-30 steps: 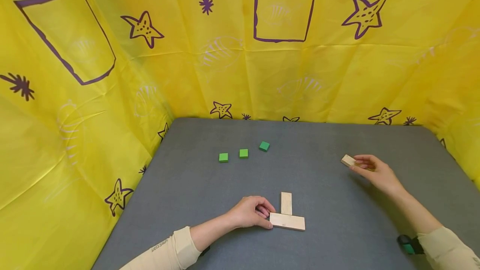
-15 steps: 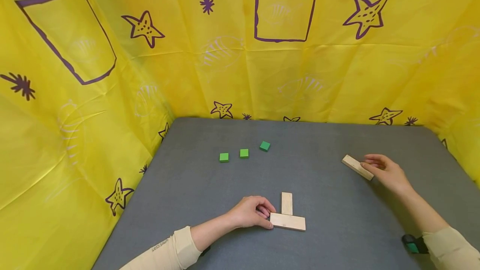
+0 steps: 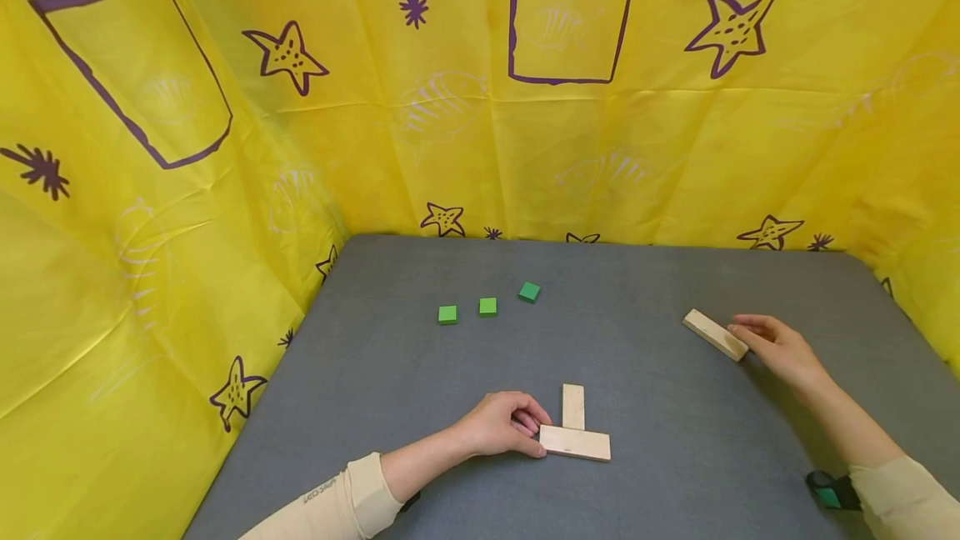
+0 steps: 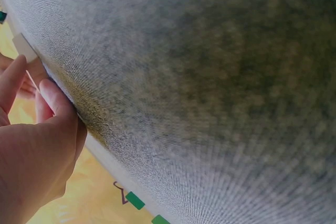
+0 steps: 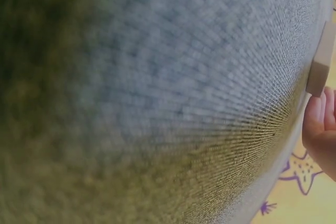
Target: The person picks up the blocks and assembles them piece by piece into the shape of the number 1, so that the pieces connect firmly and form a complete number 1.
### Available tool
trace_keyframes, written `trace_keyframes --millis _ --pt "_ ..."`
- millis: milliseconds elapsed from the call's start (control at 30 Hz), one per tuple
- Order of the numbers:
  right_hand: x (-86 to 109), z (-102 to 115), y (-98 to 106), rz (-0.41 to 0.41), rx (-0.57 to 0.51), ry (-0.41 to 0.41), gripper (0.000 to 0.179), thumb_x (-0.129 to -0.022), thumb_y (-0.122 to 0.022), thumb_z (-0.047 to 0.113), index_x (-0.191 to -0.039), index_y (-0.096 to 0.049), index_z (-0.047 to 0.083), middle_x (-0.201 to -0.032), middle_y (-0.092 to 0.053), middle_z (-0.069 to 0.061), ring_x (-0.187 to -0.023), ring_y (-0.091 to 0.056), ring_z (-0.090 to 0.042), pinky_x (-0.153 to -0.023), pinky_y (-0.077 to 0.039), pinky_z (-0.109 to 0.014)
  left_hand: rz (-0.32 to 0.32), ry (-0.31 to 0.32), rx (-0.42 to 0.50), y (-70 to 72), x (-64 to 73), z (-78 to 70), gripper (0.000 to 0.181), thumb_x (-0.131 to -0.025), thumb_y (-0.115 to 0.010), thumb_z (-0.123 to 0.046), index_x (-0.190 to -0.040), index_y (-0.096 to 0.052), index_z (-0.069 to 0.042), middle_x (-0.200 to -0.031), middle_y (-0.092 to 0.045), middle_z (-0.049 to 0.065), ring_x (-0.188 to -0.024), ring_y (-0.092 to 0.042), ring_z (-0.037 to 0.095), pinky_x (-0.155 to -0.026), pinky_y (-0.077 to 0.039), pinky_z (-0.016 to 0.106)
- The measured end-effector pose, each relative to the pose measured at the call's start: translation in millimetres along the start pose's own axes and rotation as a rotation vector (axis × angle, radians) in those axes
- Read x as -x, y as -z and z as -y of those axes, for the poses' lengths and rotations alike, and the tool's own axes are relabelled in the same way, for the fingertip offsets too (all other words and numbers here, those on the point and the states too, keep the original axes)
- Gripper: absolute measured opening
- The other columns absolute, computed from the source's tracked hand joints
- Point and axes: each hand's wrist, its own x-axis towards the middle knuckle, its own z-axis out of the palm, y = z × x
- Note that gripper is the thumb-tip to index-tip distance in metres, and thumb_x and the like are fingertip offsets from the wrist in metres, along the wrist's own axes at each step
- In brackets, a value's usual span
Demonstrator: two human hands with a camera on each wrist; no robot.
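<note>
In the head view, a flat wooden block (image 3: 576, 443) lies crosswise on the grey table. My left hand (image 3: 504, 425) pinches its left end between thumb and fingers. Behind it a second wooden block (image 3: 573, 407) points away, its near end against the first, making an upside-down T. Farther right a third wooden block (image 3: 715, 334) lies at a slant. My right hand (image 3: 780, 350) is at that block's right end, thumb and fingertips close together right at its edge, not wrapped round it. In the right wrist view the fingertips show just by the block's end (image 5: 319, 74).
Three small green square blocks, two light (image 3: 447, 315) (image 3: 488, 307) and one darker (image 3: 528, 292), lie toward the back left of the table (image 3: 622, 332). A yellow cloth (image 3: 450, 157) with starfish drawings hangs round the back and sides.
My right hand has let go of the slanted block and slid back to the right, uncovering its whole length. The left hand and the T of blocks have stayed put.
</note>
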Motion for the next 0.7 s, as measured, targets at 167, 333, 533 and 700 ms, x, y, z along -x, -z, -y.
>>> trace_keyframes --millis 167,333,533,700 --pt "2.6 0 -1 0.039 -0.012 -0.008 0.057 -0.101 -0.052 0.035 -0.134 -0.045 -0.011 -0.109 -0.058 0.01 -0.085 -0.042 0.018 -0.071 -0.041 -0.015 -0.001 0.0 0.004 -0.1 0.3 1.4 0.032 -0.067 -0.086 0.003 -0.095 -0.072 -0.007 -0.081 -0.065 0.0 -0.075 -0.06 0.008 -0.069 -0.05 0.016" --pt "6.9 3 -3 0.109 -0.083 -0.032 0.059 -0.102 -0.05 0.034 -0.135 -0.041 -0.014 -0.109 -0.053 0.015 -0.088 -0.044 0.016 -0.074 -0.043 -0.014 -0.004 0.002 0.007 -0.4 -0.5 2.8 0.032 -0.067 -0.085 0.004 -0.095 -0.072 -0.007 -0.081 -0.065 0.0 -0.075 -0.06 0.008 -0.068 -0.05 0.016" --pt "8.9 7 -7 0.166 -0.226 -0.03 0.058 -0.103 -0.049 0.026 -0.134 -0.033 -0.021 -0.11 -0.052 0.01 -0.09 -0.051 0.012 -0.077 -0.048 -0.013 -0.006 0.001 0.0 -0.6 -1.0 2.9 0.032 -0.067 -0.086 0.003 -0.094 -0.072 -0.008 -0.081 -0.065 0.0 -0.075 -0.06 0.008 -0.068 -0.05 0.016" --pt "9.8 10 -12 0.211 -0.253 -0.052 0.058 -0.104 -0.047 0.023 -0.134 -0.029 -0.023 -0.123 -0.049 -0.018 -0.09 -0.053 0.009 -0.078 -0.047 -0.013 -0.004 0.0 -0.001 -0.5 -0.4 1.5 0.032 -0.067 -0.086 0.003 -0.094 -0.072 -0.007 -0.081 -0.065 -0.001 -0.075 -0.06 0.008 -0.068 -0.05 0.016"
